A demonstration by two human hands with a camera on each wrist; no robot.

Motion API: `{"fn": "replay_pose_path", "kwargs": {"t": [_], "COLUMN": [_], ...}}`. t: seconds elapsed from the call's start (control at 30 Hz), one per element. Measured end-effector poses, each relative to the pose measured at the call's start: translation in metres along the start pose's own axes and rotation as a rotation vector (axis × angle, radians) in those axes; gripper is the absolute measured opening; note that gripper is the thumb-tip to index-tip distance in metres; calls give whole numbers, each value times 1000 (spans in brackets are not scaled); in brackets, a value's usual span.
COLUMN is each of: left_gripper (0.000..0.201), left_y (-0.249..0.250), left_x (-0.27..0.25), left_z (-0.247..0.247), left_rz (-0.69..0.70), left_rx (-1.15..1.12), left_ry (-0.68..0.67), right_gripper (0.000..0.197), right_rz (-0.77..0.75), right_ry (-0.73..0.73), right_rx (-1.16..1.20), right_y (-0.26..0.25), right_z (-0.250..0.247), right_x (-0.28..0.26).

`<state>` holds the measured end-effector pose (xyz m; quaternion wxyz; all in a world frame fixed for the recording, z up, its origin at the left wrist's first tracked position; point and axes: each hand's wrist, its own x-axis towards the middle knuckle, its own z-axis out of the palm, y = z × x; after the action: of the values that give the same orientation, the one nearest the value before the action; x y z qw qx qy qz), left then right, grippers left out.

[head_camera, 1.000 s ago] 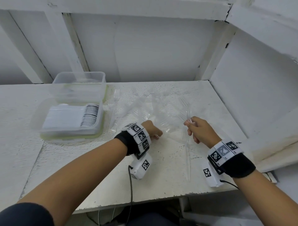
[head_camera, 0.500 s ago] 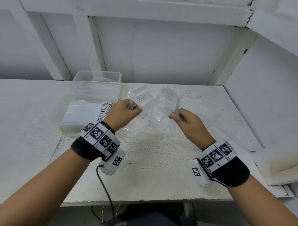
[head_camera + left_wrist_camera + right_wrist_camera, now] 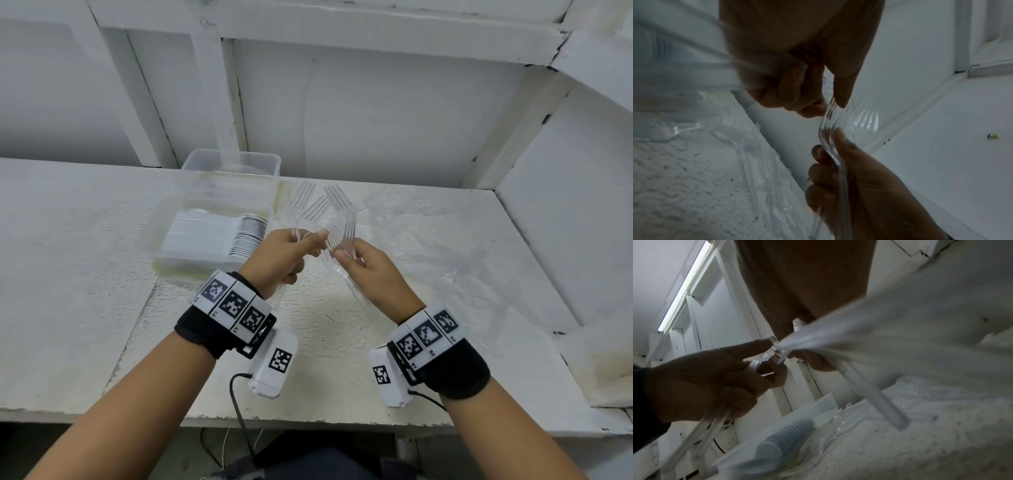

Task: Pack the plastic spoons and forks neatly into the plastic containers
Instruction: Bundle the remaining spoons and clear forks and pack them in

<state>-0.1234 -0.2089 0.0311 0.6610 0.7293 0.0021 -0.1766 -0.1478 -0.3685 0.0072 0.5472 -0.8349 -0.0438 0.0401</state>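
Both hands are raised above the white table (image 3: 85, 308), close together. My left hand (image 3: 291, 251) grips several clear plastic forks (image 3: 310, 205) by their handles, tines fanned upward. My right hand (image 3: 356, 263) holds more clear forks (image 3: 347, 229), tines up, almost touching the left bunch. In the left wrist view the right hand (image 3: 859, 186) pinches a fork stem (image 3: 830, 129) below my left fingers (image 3: 797, 91). A clear container (image 3: 205, 240) packed with white spoons (image 3: 246, 236) sits left of the hands. An empty clear container (image 3: 233, 164) stands behind it.
More clear forks (image 3: 428, 246) lie scattered on the table to the right of the hands. White walls and wooden beams close off the back and right side. A cable (image 3: 239, 411) hangs from the left wrist device over the table's front edge.
Both hands have lifted off the table with forks in them and come together. The head view has swung left and up.
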Motion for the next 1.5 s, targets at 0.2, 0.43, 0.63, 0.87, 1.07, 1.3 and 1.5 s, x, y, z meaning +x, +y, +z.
{"fn": "replay_pose_path", "kwargs": {"t": [0.2,0.43,0.63,0.87,1.07,1.3,1.5], "left_gripper": [65,44,55,45,48,52,45], "left_y": [-1,-11,-18,-23,-26,-20,-21], "left_x": [2,3,4,5,8,3,-3], "left_z": [2,7,16,18,20,22,22], "left_rz": [-131,-139,-160,-97,-82,-148,-151], "left_rx": [-165,-240,-344,-194,-177,-273,-250], "left_ry": [-22,-34,-16,23,-6,-167,-218], "right_gripper": [14,8,9,6,18,19,39], "right_rz": [46,19,42,20,-12,-20,-16], "right_ry": [82,219,234,303,348,336,277], "right_rx": [112,276,341,303,320,351,238], "right_y": [7,-9,-14,-14,-18,-13,-6], "right_z": [12,14,29,31,31,30,27], "right_x": [0,6,10,11,13,16,12]}}
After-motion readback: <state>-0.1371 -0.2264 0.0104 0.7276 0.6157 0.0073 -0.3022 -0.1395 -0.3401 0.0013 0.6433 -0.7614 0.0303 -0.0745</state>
